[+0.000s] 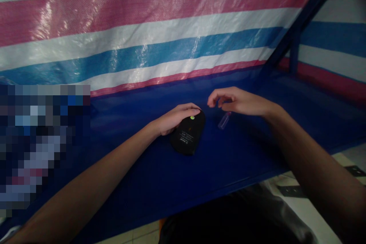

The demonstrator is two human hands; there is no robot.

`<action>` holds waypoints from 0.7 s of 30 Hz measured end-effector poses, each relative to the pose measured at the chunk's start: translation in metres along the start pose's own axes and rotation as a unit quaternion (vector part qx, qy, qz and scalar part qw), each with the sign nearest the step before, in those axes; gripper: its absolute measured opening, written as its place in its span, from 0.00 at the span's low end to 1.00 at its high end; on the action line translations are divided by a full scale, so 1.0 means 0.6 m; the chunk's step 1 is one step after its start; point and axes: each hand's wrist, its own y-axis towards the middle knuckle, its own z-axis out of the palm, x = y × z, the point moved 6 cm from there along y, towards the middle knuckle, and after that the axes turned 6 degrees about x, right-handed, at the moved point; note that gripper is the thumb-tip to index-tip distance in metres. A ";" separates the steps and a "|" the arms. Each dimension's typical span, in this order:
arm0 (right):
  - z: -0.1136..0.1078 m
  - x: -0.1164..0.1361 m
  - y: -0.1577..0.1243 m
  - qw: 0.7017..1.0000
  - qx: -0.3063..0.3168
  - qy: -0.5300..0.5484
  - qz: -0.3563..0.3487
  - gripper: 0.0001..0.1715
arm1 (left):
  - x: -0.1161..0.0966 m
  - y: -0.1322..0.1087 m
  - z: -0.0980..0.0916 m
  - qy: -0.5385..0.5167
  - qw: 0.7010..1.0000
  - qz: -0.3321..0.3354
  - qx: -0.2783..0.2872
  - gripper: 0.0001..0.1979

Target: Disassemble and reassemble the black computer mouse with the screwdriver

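Observation:
My left hand [178, 117] is closed on a flat black object [187, 137] with a rounded far end, small white print and a round yellow-green sticker. The thumb lies over its face near the sticker, and part of the far edge is hidden under the fingers. To the right, my right hand [238, 101] hovers over the blue surface, its fingers loosely bent with nothing visible in them. Just below that hand is a small clear tube [224, 121] with a pinkish end. A gap shows between the tube and the black object.
A blue covered table [148, 175] lies under both hands. Behind it hangs a striped plastic sheet [160, 15] in red, white and blue. A dark slanted frame post [303, 19] stands at the right. Blurred blocks cover the left side. Dark clothing [228, 217] shows at the front edge.

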 end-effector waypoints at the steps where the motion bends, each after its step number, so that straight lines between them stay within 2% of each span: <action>1: -0.008 -0.006 -0.005 0.999 0.003 -0.036 0.010 0.16 | 0.000 0.000 -0.001 -0.001 1.000 -0.005 0.002 0.13; 6: 0.000 -0.032 -0.018 0.980 0.138 -0.138 0.045 0.25 | 0.004 0.003 -0.003 -0.007 1.000 -0.024 0.016 0.12; 8: 0.008 -0.034 -0.017 0.974 0.159 -0.154 0.050 0.25 | 0.005 0.003 -0.003 -0.009 0.999 -0.027 0.017 0.12; 10: 0.013 -0.034 -0.011 0.972 0.154 -0.169 0.045 0.21 | 0.005 0.003 -0.002 -0.013 0.999 -0.026 0.018 0.11; 14: 0.016 -0.038 0.000 0.978 0.107 -0.177 0.036 0.12 | 0.005 0.002 -0.002 -0.011 1.000 -0.025 0.014 0.11; 17: 0.009 -0.036 0.000 0.991 0.054 -0.115 0.048 0.10 | 0.006 0.002 -0.003 -0.015 0.999 -0.021 0.021 0.12; 19: 0.000 -0.022 -0.003 0.999 -0.014 -0.022 0.030 0.10 | 0.006 0.002 -0.002 -0.024 0.999 -0.016 0.036 0.14; 21: -0.014 0.000 -0.008 0.990 -0.114 0.083 -0.028 0.12 | 0.004 0.002 0.000 -0.036 0.998 -0.007 0.056 0.15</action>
